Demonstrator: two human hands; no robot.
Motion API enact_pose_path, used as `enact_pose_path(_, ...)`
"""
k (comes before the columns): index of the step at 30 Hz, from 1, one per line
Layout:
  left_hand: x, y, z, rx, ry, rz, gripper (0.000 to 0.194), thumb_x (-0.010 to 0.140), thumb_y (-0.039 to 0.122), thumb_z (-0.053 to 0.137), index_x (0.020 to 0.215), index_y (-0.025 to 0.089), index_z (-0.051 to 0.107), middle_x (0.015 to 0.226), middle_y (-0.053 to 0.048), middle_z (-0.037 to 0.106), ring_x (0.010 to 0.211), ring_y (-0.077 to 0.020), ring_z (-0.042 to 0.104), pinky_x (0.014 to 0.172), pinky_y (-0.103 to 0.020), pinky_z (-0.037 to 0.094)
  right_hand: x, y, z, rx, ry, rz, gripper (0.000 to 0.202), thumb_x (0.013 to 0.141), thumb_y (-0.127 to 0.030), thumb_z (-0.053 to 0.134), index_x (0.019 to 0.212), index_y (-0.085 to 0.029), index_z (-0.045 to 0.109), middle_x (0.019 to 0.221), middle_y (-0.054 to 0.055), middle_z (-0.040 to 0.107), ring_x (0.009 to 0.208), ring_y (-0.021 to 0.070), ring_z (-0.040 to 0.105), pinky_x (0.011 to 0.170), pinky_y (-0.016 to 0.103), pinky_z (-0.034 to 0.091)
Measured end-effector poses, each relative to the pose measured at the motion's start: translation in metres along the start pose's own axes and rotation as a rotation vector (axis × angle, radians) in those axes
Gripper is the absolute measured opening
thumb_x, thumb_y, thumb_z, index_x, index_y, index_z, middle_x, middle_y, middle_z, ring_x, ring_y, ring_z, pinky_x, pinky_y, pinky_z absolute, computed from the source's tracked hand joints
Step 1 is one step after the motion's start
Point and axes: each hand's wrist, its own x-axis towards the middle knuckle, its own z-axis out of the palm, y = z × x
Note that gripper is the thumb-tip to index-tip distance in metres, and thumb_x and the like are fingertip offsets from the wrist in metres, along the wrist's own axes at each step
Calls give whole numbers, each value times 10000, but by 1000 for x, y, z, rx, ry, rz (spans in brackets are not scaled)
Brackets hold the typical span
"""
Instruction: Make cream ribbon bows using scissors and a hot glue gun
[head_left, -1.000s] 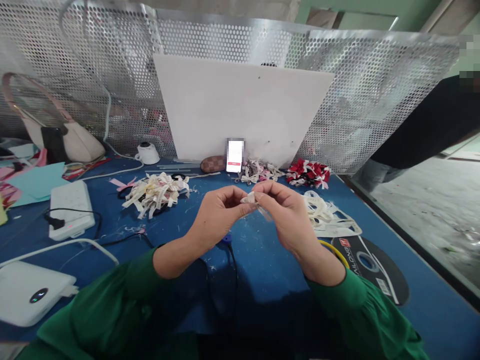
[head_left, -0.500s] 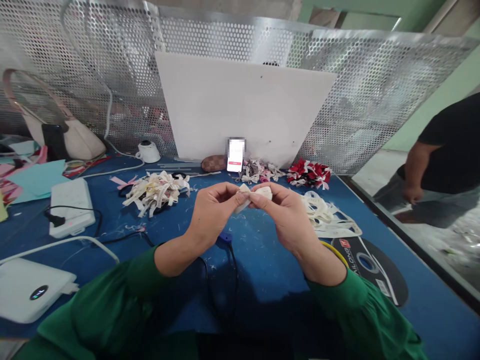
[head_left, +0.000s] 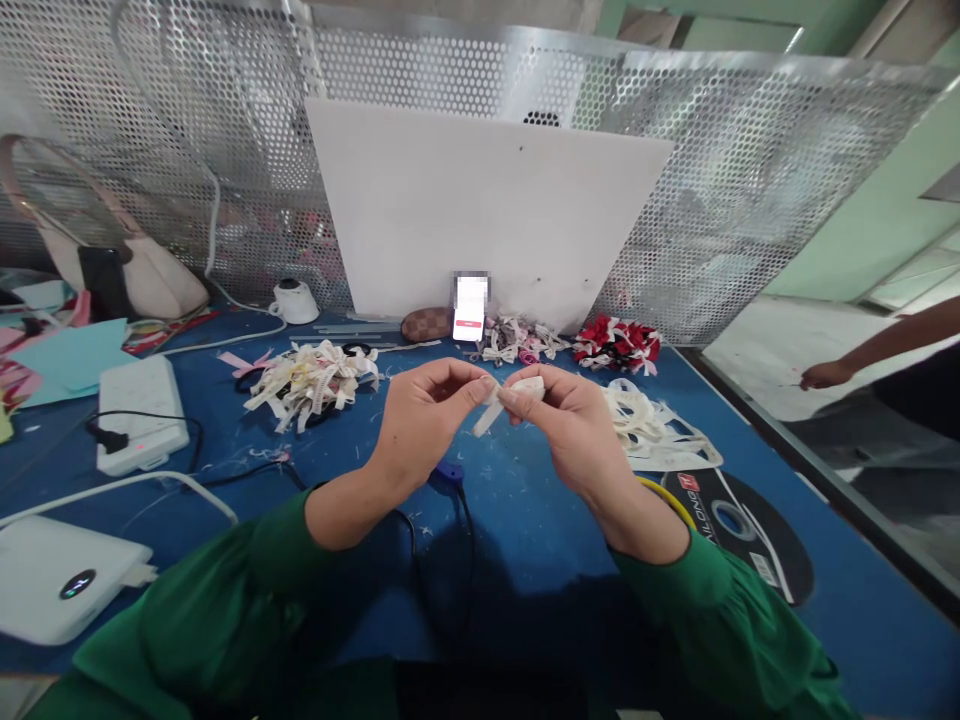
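Note:
A folded cream ribbon is pinched between both hands above the blue table, one end hanging down. My left hand grips it between thumb and forefinger. On its other side my right hand pinches the ribbon, a loop of which shows above the right thumb. To the left lies a pile of cream ribbon bows. Loose cream ribbon rests just beyond my right hand, partly hidden by it. A blue tool with a black cord lies below my left hand.
A lit phone leans near a white board. Red and white bows lie at the back right, a black reel at the right. White power banks and cables occupy the left. Another person's hand shows at far right.
The ribbon between my hands has shifted, and a straight end now hangs lower. The other person at the right has moved, with an arm stretched out leftward.

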Motion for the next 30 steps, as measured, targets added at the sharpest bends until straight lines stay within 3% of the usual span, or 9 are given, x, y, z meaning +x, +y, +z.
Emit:
enact_pose_path(4, -2, -3, 3, -86, 16, -35, 100, 764, 255, 781, 709, 185, 737, 688, 6, 681, 646, -107, 563, 618, -226, 453, -2, -7, -3, -150, -93, -18, 131, 764, -284, 737, 740, -173, 671, 612, -31, 557, 571, 104, 447, 539, 261, 319)
enact_pose_path(7, -3, -5, 6, -166, 17, -87, 108, 746, 238, 789, 682, 182, 723, 672, 8, 658, 636, -99, 538, 618, -223, 440, 0, -8, -5, -84, -164, 25, 138, 762, -291, 741, 731, -177, 668, 588, -34, 554, 563, 106, 462, 537, 260, 328)
enact_pose_path(12, -2, -9, 7, -174, 62, -52, 150, 790, 269, 759, 700, 184, 674, 674, 13, 610, 602, -93, 487, 577, -229, 400, 4, 3, 0, 33, -62, 19, 165, 735, -315, 774, 739, -180, 679, 598, -30, 570, 580, 111, 476, 549, 259, 352)
enact_pose_path(19, 0, -6, 4, -19, 2, 62, 131, 831, 269, 724, 743, 184, 678, 698, 14, 625, 624, -95, 511, 585, -221, 405, 3, 4, 3, 12, -39, -7, 158, 777, -339, 755, 773, -188, 710, 639, -11, 636, 612, 124, 536, 596, 272, 408)
enact_pose_path(24, 0, -7, 6, -79, -25, -51, 191, 812, 360, 750, 816, 177, 697, 711, 10, 632, 608, -95, 504, 556, -223, 395, 2, 5, 2, 40, 18, -32, 138, 804, -308, 730, 736, -193, 694, 605, -24, 611, 588, 115, 523, 592, 268, 400)
enact_pose_path(30, -1, -10, 8, -41, -90, -61, 251, 784, 349, 777, 690, 164, 636, 633, 25, 574, 591, -87, 472, 550, -217, 364, 2, 9, 2, 125, 70, -95, 71, 804, -222, 709, 739, -198, 690, 652, -30, 602, 612, 108, 518, 610, 265, 393)
